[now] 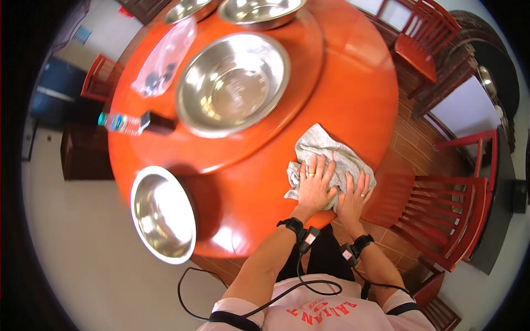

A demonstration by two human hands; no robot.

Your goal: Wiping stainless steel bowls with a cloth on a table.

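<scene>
A crumpled grey cloth [321, 142] with thin reddish lines lies on the orange-red round table [356, 95], near its right front edge. My left hand [316, 182], wearing a gold-coloured ring, holds the cloth down with its fingers spread over the middle. Beside it, my right hand [354, 196] presses the cloth's right part near the table rim, and a ring shows on one finger. The palms cover some of the cloth, so the folds underneath are hidden. Each wrist bears a black strap with a small cabled box.
A large steel basin [234, 85] rests on the raised turntable [304, 74]. Another steel basin [163, 215] stands tilted at the left table edge. Also there are a plastic bottle [120, 123], a clear plastic bag [165, 62] and further basins [261, 12]. A red wooden chair [443, 215] stands close on the right.
</scene>
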